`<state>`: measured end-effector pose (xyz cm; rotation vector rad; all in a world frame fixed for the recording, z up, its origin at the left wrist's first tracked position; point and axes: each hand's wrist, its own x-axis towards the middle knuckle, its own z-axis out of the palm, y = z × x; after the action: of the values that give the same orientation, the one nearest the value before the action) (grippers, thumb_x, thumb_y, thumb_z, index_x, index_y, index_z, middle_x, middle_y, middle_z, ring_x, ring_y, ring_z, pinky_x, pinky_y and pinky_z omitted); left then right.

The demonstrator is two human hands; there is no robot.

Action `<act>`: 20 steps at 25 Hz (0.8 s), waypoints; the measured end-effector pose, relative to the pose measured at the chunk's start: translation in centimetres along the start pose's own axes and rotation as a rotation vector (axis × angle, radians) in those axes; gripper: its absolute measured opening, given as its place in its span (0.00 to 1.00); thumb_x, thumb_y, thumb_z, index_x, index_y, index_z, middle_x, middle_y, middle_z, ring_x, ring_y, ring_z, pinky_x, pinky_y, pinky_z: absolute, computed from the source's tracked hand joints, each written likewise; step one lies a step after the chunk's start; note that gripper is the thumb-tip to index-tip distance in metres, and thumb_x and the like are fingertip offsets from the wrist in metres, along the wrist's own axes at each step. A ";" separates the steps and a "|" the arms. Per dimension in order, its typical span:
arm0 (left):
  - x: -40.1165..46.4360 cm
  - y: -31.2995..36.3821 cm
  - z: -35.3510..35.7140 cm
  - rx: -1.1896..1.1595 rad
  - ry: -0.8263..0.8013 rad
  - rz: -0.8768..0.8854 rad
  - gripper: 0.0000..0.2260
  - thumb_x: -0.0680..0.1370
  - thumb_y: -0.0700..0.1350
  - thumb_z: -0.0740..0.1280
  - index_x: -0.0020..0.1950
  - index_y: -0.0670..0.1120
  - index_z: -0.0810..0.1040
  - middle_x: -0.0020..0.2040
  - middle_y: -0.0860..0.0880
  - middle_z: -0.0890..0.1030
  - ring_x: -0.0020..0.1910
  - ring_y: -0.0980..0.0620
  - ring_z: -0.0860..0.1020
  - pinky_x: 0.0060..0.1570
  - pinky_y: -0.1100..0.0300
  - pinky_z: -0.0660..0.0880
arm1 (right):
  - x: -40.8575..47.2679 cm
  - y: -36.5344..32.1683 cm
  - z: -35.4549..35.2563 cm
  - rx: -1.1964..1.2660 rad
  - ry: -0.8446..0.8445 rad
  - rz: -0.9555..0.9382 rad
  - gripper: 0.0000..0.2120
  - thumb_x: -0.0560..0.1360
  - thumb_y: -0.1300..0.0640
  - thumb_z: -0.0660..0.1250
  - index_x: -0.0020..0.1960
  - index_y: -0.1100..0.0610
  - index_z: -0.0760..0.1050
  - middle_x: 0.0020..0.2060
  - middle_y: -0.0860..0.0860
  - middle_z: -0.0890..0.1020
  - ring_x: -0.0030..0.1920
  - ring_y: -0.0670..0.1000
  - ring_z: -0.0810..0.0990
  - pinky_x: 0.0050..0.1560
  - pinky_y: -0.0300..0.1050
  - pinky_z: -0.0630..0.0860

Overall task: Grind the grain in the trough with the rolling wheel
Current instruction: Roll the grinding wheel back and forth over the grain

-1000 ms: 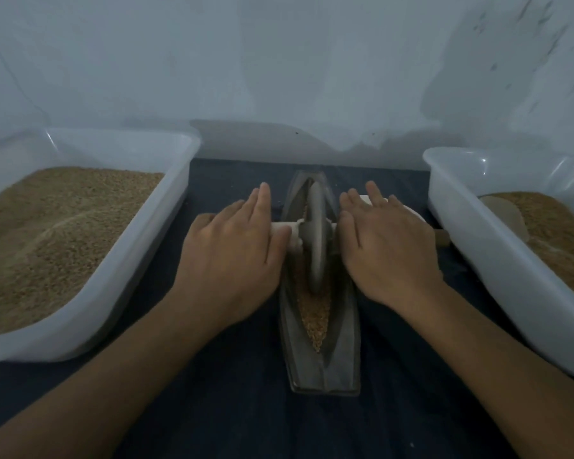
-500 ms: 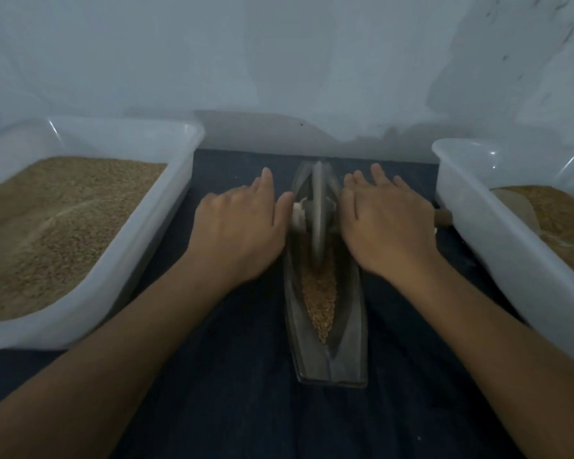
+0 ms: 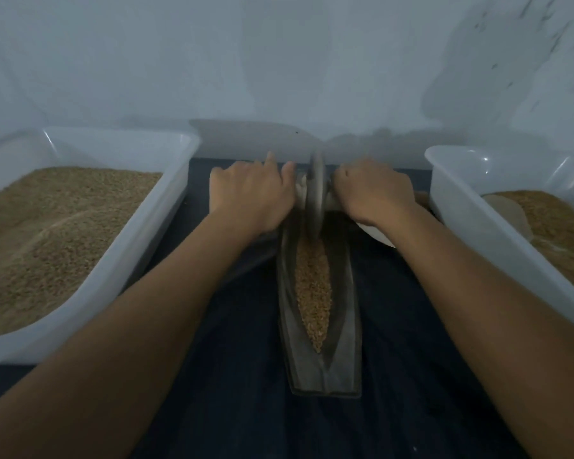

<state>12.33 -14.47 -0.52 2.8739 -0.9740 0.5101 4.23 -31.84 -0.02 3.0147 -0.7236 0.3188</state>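
Two white plastic tubs flank the scene on a dark blue cloth (image 3: 395,376), with a pale wall (image 3: 279,61) rising at the far side. Largest is the left tub (image 3: 153,226), heaped with brown grain. The right tub (image 3: 471,207) also holds brown grain, along with a pale rounded object, partly buried, whose kind cannot be told.

Between the tubs lies the trough (image 3: 342,359), a long grey boat-shaped vessel running from near to far, its near end squared off. A tapering bed of grain (image 3: 313,293) fills its groove, coming to a point toward the near end.

Both forearms reach from the near corners toward the far end of the trough. The left hand (image 3: 249,197) lies palm down on the pale handle just left of the rolling wheel (image 3: 315,193), its fingers stretched forward and pressed on the handle. The right hand (image 3: 375,193) lies palm down on the handle just right of the wheel; whether its fingers are curled over or flat cannot be told, since they are hidden past the knuckles.

The wheel is a thin grey disc standing upright on edge in the trough's far part, its lower rim meeting the grain, blurred. A pale curved object (image 3: 376,235) shows under the right wrist.
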 end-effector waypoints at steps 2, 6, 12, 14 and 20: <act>0.3 0.0 0.0 0.054 0.011 0.043 0.16 0.86 0.51 0.46 0.54 0.49 0.71 0.52 0.44 0.80 0.49 0.37 0.80 0.41 0.47 0.65 | 0.2 -0.1 0.0 -0.007 0.033 -0.014 0.19 0.81 0.48 0.45 0.41 0.52 0.70 0.51 0.57 0.78 0.46 0.58 0.73 0.44 0.52 0.65; -6.1 -0.6 0.1 -0.013 0.116 0.064 0.23 0.88 0.55 0.46 0.72 0.46 0.74 0.57 0.45 0.83 0.46 0.41 0.83 0.41 0.49 0.75 | -6.1 0.3 0.1 0.094 0.022 -0.107 0.28 0.86 0.44 0.41 0.75 0.54 0.70 0.76 0.56 0.71 0.77 0.60 0.67 0.68 0.59 0.68; -10.4 -1.5 -0.9 -0.115 0.149 0.088 0.30 0.87 0.58 0.47 0.80 0.40 0.69 0.68 0.43 0.82 0.62 0.45 0.83 0.55 0.48 0.80 | -9.6 -0.2 -0.4 0.108 0.076 -0.205 0.35 0.83 0.41 0.35 0.83 0.55 0.58 0.82 0.52 0.62 0.83 0.52 0.55 0.81 0.57 0.57; -6.4 -0.5 -0.8 -0.087 0.071 0.034 0.25 0.88 0.56 0.47 0.77 0.46 0.71 0.66 0.44 0.82 0.61 0.42 0.81 0.57 0.44 0.76 | -6.0 -0.2 0.1 0.107 0.030 -0.130 0.31 0.86 0.43 0.39 0.82 0.56 0.61 0.81 0.55 0.63 0.81 0.56 0.58 0.78 0.57 0.59; 1.3 0.5 -0.3 0.012 -0.072 -0.083 0.18 0.86 0.50 0.46 0.56 0.50 0.75 0.57 0.41 0.83 0.53 0.38 0.80 0.48 0.46 0.63 | 0.5 -0.1 0.3 0.034 0.024 0.013 0.18 0.85 0.49 0.47 0.56 0.56 0.73 0.63 0.62 0.77 0.58 0.62 0.76 0.48 0.55 0.67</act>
<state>12.88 -15.53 0.17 2.9467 -0.8598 0.4104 4.82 -31.98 -0.21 3.0333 -0.7446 0.3703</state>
